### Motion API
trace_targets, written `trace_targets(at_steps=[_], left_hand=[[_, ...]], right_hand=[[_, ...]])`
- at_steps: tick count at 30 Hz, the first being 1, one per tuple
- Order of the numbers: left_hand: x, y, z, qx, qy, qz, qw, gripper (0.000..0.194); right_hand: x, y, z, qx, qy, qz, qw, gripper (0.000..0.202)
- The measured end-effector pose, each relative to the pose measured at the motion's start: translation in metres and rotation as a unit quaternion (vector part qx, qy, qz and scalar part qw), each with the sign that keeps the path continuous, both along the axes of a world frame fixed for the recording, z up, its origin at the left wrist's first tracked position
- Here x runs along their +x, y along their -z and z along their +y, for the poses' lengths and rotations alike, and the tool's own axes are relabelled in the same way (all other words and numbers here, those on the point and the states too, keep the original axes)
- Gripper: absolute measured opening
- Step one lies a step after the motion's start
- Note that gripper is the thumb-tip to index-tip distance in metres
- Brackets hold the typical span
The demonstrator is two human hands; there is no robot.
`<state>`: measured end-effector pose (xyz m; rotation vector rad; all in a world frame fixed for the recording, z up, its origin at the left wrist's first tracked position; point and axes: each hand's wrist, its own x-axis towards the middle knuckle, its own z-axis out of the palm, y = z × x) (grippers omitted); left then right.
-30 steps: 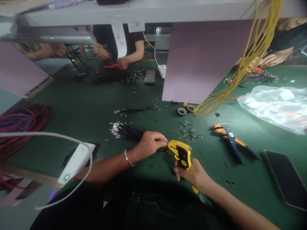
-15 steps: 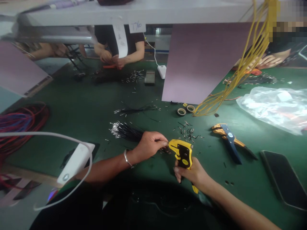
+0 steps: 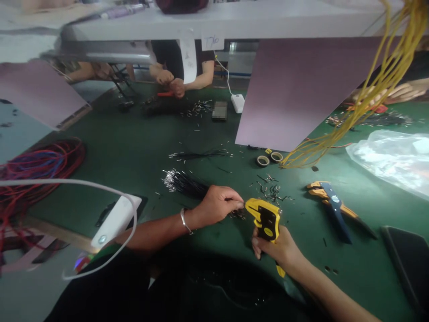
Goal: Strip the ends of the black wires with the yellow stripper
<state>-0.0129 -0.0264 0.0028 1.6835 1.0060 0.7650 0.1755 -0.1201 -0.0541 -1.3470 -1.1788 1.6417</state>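
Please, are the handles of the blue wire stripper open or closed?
The wire stripper is open: its blue handle and orange-and-black handle spread apart, with green tabletop between them.

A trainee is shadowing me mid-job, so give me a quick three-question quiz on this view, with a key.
1. Fill in: on the wrist of the camera wearer's left hand is a silver-coloured ____.
2. What does the wearer's right hand hold? A. a phone; B. a yellow tool; C. a plastic bag.
3. True or false: the blue-and-orange tool lies on the green table, with no hand on it.

Key: 1. bracelet; 2. B; 3. true.
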Motion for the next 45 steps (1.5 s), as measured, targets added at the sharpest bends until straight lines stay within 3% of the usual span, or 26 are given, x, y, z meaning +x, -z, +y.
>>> trace_targets(at_steps=[6, 14, 22, 26, 29, 34, 40, 45], left_hand=[[-0.001, 0.000, 0.000, -0.003, 0.019, 0.003, 1.000, 0.007], [0.000, 0.003, -0.002, 0.055, 0.011, 0.007, 0.998, 0.010], [0.001, 0.013, -0.004, 0.189, 0.017, 0.056, 0.980, 0.017], [0.001, 0.017, -0.006, 0.245, 0.015, 0.075, 0.967, 0.020], [0.001, 0.016, -0.005, 0.249, 0.019, 0.087, 0.965, 0.020], [0.001, 0.016, -0.002, 0.172, -0.011, 0.049, 0.984, 0.015], [0.002, 0.015, -0.007, 0.259, 0.005, 0.069, 0.963, 0.020], [0.001, 0.016, -0.008, 0.263, -0.001, 0.067, 0.962, 0.019]], right_hand=[[0.002, -0.003, 0.001, -0.024, -0.019, -0.012, 0.999, 0.018], [0.001, 0.000, 0.003, -0.018, -0.003, 0.009, 1.000, 0.021], [0.001, 0.006, 0.007, -0.031, 0.001, 0.018, 0.999, 0.024], [0.000, 0.001, 0.007, -0.042, 0.004, 0.010, 0.999, 0.023], [-0.002, -0.006, 0.007, -0.048, 0.017, 0.005, 0.999, 0.022], [-0.003, -0.007, 0.007, -0.043, 0.021, 0.001, 0.999, 0.022], [0.000, 0.002, 0.008, -0.049, 0.013, 0.009, 0.999, 0.024], [-0.002, -0.004, 0.010, -0.047, 0.010, 0.021, 0.999, 0.020]])
